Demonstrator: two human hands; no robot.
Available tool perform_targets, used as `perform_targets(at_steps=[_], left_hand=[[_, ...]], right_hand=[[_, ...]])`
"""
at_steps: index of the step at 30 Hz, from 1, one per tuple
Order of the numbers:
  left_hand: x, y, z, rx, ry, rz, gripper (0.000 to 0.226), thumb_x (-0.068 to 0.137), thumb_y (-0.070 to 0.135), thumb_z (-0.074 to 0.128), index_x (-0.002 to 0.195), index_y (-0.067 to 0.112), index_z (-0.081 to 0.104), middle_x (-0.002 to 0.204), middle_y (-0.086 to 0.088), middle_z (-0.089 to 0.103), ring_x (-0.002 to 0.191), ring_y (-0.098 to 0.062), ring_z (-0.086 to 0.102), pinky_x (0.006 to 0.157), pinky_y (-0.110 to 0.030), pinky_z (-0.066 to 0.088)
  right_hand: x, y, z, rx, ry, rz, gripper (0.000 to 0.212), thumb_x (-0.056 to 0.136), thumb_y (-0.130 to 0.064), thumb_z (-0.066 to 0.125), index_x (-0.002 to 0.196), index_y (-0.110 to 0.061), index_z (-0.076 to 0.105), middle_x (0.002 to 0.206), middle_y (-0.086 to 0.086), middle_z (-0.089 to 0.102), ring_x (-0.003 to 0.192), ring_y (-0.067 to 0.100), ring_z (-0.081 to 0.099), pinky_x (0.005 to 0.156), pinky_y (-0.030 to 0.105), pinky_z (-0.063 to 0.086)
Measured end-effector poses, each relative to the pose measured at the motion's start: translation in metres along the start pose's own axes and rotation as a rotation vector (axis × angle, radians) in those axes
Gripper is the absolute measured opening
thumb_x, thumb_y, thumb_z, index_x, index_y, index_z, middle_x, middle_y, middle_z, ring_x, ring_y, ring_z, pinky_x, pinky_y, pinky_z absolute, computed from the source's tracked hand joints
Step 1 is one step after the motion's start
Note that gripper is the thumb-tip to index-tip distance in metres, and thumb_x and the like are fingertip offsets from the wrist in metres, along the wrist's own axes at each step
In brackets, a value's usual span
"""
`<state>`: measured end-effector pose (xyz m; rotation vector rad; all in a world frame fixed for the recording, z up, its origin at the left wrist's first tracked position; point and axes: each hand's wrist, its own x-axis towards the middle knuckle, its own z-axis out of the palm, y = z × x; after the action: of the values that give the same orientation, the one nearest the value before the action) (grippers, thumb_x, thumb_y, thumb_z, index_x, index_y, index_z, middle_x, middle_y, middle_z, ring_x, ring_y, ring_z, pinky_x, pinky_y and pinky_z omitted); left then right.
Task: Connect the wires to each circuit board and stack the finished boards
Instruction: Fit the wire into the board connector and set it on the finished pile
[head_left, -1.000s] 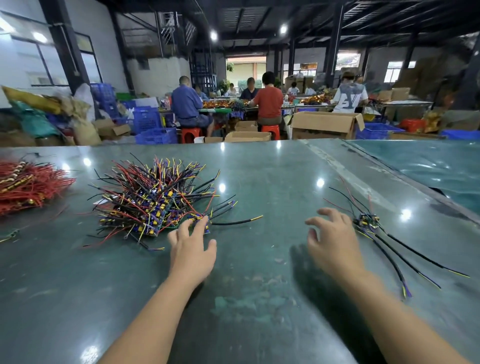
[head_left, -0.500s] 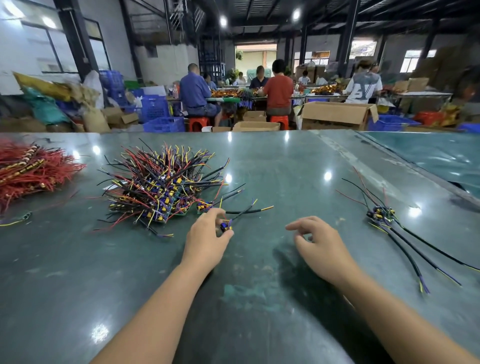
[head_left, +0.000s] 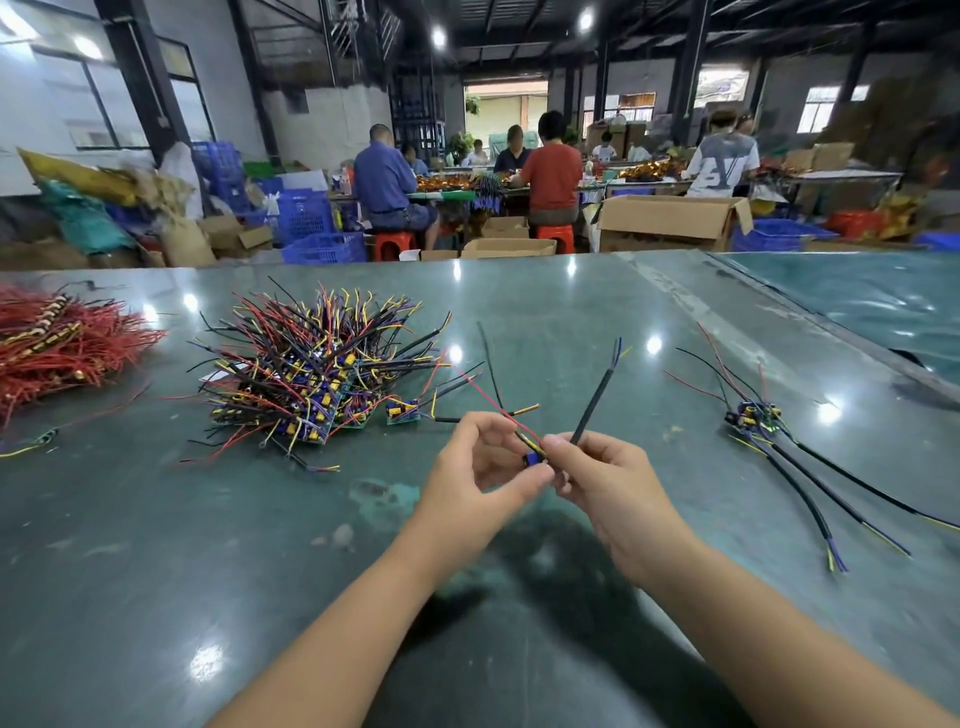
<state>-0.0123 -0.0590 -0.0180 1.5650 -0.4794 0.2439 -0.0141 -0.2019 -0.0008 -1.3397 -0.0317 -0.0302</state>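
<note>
Board (head_left: 533, 459) pinched between left hand (head_left: 480, 467) and right hand (head_left: 605, 480) fingers above counter (head_left: 156, 545), black cable (head_left: 592, 405) sticking up, wired pile (head_left: 317, 379) left, finished board (head_left: 753, 415) right.

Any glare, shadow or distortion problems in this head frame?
Head view: ceiling lamps leave glare spots on the glossy green table; the arms cast a dark shadow under the left hand and right hand; wide-angle bending at the edges; background workers soft.

Factory workshop, workers (head_left: 551, 171) at benches, cardboard boxes (head_left: 670, 222), blue crates (head_left: 326, 248)
</note>
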Motion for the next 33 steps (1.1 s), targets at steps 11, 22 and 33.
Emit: perform_targets(at_steps=[11,22,33], left_hand=[[0.006,-0.001,-0.007,-0.213,0.131,-0.287,0.031,0.071,0.023,0.080,0.090,0.016,0.057,0.079,0.000,0.061,0.074,-0.011,0.062,0.069,-0.029,0.054],[0.009,0.009,-0.009,-0.294,0.328,-0.366,0.019,0.091,0.013,0.059,0.078,0.007,0.070,0.072,-0.006,0.072,0.064,-0.012,0.068,0.059,-0.020,0.054],[0.005,0.012,0.000,-0.330,0.339,-0.217,0.018,0.091,0.007,0.056,0.078,0.009,0.068,0.069,-0.007,0.072,0.061,-0.012,0.069,0.055,-0.019,0.053]], right_hand=[[-0.003,0.005,0.006,-0.127,-0.032,-0.059,0.012,0.088,-0.012,0.064,0.083,-0.004,0.070,0.064,0.004,0.060,0.053,0.007,0.048,0.062,0.023,0.045],[-0.003,0.003,0.001,-0.338,-0.050,-0.249,0.013,0.082,-0.010,0.072,0.072,-0.018,0.071,0.064,-0.005,0.068,0.061,0.004,0.055,0.062,0.014,0.044],[-0.010,-0.001,0.008,-0.015,-0.163,-0.019,0.025,0.088,0.001,0.059,0.073,-0.012,0.044,0.073,0.001,0.055,0.068,0.017,0.054,0.066,0.024,0.046]])
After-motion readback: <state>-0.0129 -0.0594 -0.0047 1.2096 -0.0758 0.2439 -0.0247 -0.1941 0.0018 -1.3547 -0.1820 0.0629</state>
